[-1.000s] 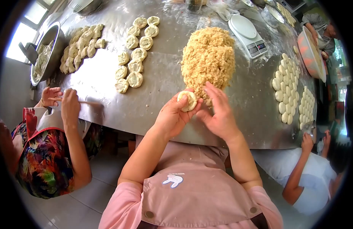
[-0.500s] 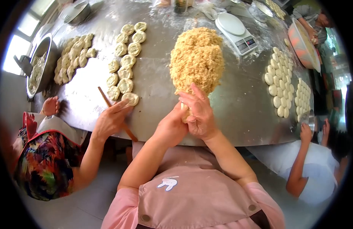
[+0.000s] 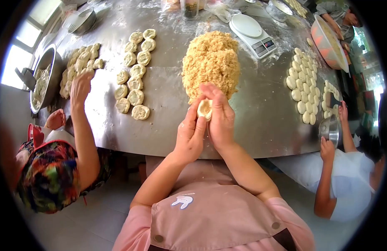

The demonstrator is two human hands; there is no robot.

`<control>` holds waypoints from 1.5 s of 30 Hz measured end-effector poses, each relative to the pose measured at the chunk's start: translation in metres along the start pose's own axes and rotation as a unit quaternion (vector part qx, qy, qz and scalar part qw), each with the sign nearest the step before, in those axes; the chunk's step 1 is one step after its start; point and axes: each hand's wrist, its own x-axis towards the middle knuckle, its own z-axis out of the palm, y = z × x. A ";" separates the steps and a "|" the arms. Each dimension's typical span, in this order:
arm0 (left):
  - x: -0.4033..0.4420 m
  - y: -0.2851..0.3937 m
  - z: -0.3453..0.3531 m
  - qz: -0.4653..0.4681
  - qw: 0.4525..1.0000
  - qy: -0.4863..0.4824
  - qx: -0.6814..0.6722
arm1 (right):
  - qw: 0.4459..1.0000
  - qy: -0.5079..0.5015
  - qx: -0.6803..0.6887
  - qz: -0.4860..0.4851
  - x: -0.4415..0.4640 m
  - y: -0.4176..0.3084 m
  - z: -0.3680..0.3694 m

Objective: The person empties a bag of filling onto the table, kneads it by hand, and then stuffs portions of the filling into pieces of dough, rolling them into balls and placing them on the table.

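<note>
Left hand [image 3: 189,133]: fingers curled around the left side of a small, round, pale dough piece with a hollow in its middle [image 3: 205,109], thumb along its near-left edge. Right hand [image 3: 221,119]: cupped on the right side of the same piece, fingers nearly straight and close together, tips meeting the left fingers on the far side. Both hands part closed, dough held between them, hollow facing up. Can't tell how hard they press.

Just beyond the fingertips: big oblong mound of crumbly, yellow-tan filling [image 3: 211,62] on the grey metal table [image 3: 168,121]. Can't tell if the tips touch it.

Left of the fingers, well apart: two uneven columns of flattened, dimpled dough rounds [image 3: 136,97]. Farther left: cluster of lumpy, cream dough pieces [image 3: 80,58], co-worker's hand [image 3: 81,85] at its near edge; then a deep grey metal bowl [image 3: 45,85] with whitish contents.

Beyond and right of the fingers: flat white digital scale [image 3: 253,35]. Far right: rows of smooth, white oval dough pieces [image 3: 304,85]; near them another co-worker's hand [image 3: 327,149] holds a shiny round metal pan [image 3: 329,130].
</note>
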 end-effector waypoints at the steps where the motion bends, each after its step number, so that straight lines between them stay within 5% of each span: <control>1: 0.001 -0.003 -0.004 0.024 0.999 0.011 0.036 | 1.000 -0.012 0.021 0.013 -0.003 -0.002 0.005; 4: 0.003 -0.002 -0.010 0.046 0.990 0.052 0.119 | 0.995 -0.040 0.081 0.051 -0.021 -0.006 0.017; 7: 0.007 -0.017 -0.013 0.190 0.954 0.054 0.226 | 0.994 -0.087 -0.061 -0.018 -0.025 0.005 0.009; 11: 0.000 -0.014 -0.017 0.064 0.988 -0.005 0.137 | 0.988 -0.037 -0.085 0.126 -0.022 0.007 0.004; 12: -0.001 -0.008 -0.017 0.022 0.995 -0.009 0.101 | 0.983 -0.029 -0.175 0.040 -0.018 -0.003 0.008; 15: 0.005 0.004 -0.014 -0.069 0.994 0.056 -0.060 | 0.994 -0.040 -0.094 0.027 -0.011 -0.008 0.005; 16: 0.010 0.009 -0.015 -0.097 0.986 0.086 -0.103 | 0.972 -0.045 -0.231 -0.014 -0.008 -0.004 -0.005; 19: 0.015 -0.002 -0.015 -0.070 0.996 -0.023 -0.044 | 0.936 -0.120 -0.286 -0.166 -0.009 0.009 0.007; 23: 0.002 -0.007 -0.009 -0.063 0.991 -0.072 -0.091 | 0.983 -0.175 -0.062 -0.002 0.017 -0.005 0.003; 27: 0.018 0.010 0.006 -0.050 0.989 0.033 -0.134 | 0.987 -0.157 0.031 0.012 0.007 -0.010 0.019; 28: 0.024 0.010 0.014 -0.076 0.964 0.103 -0.234 | 0.986 -0.160 0.050 0.012 0.002 -0.013 0.022; 32: 0.027 -0.002 -0.001 -0.110 0.960 0.217 -0.142 | 0.966 -0.160 0.197 0.055 -0.004 -0.015 0.023; 35: 0.031 0.009 -0.023 -0.072 0.944 0.188 -0.261 | 0.922 -0.149 0.343 0.106 -0.004 -0.013 0.015; 36: 0.035 0.012 -0.026 -0.080 0.942 0.215 -0.245 | 0.925 -0.122 0.331 0.143 -0.008 -0.019 0.014; 39: 0.036 0.015 -0.027 -0.054 0.960 0.220 -0.167 | 0.974 -0.205 -0.004 0.091 -0.019 0.000 0.013; 40: 0.035 0.014 -0.027 -0.022 0.971 0.201 -0.129 | 0.984 -0.165 0.003 0.075 -0.024 0.000 0.020; 42: 0.032 0.028 -0.029 -0.099 0.917 0.158 -0.352 | 0.983 -0.142 -0.098 0.059 -0.022 -0.004 0.015; 45: 0.023 0.018 -0.039 -0.132 0.927 0.085 -0.340 | 0.979 -0.158 -0.081 0.102 -0.019 -0.009 0.012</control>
